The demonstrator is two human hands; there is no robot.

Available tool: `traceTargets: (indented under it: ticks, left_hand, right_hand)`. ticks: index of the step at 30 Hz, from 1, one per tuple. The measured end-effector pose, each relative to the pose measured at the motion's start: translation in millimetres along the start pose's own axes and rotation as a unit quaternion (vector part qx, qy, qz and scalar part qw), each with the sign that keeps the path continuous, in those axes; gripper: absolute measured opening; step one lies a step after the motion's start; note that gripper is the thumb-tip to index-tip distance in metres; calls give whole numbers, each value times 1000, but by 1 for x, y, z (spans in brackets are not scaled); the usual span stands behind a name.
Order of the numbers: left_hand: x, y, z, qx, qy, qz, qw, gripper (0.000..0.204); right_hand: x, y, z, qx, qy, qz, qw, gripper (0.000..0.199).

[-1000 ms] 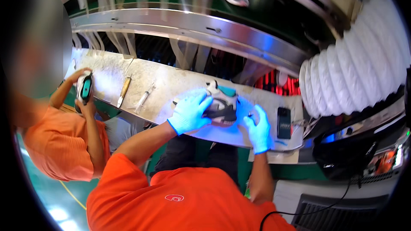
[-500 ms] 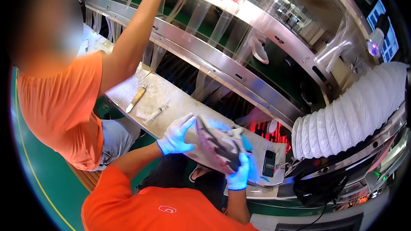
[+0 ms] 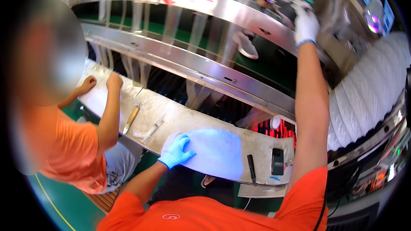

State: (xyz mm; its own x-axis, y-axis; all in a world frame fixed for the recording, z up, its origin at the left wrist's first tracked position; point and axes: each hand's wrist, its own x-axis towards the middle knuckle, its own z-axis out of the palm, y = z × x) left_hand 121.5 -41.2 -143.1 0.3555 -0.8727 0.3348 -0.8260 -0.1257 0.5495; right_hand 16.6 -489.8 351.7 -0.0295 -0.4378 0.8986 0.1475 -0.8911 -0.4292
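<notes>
My left hand (image 3: 176,150), in a white knit glove tinted blue by the light, rests on the worktable (image 3: 165,122) with its fingers apart and nothing in it. My right arm stretches up to the top level of the machine. There my gloved right hand (image 3: 306,26) is closed on a grey shoe (image 3: 283,7) with a teal part beside the fingers. Blur and the hand hide part of that shoe. A black pen-like tool (image 3: 251,169) with a cord lies on the table's right part, near a black phone (image 3: 278,161).
At the left a co-worker in an orange shirt (image 3: 77,132) sits with both hands at the table. A wooden-handled knife (image 3: 131,119) and a syringe (image 3: 153,129) lie there. A light shoe (image 3: 246,46) sits on the conveyor behind a metal rail (image 3: 184,66). A white ribbed duct (image 3: 372,90) bulges at right.
The shoe has gone from between my two hands to the upper level in my right hand. My left hand has let go and lies on the table. The co-worker's raised arm has come down.
</notes>
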Motion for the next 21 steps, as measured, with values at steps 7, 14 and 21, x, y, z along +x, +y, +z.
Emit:
traceTargets:
  ticks: [7, 14, 21]
  left_hand:
    - [-14, -19, 5, 42, 43, -32, 998, 62]
    - [-5, 2, 9, 52, 0, -51, 997, 63]
    - [4, 15, 5, 79, 32, 0, 996, 57]
  right_hand:
    - [-328, -59, 19, -117, -316, -234, 912, 21]
    - [-483, 73, -134, -258, -519, 124, 805, 31]
    - [-462, 318, -276, -632, -340, 184, 671, 67]
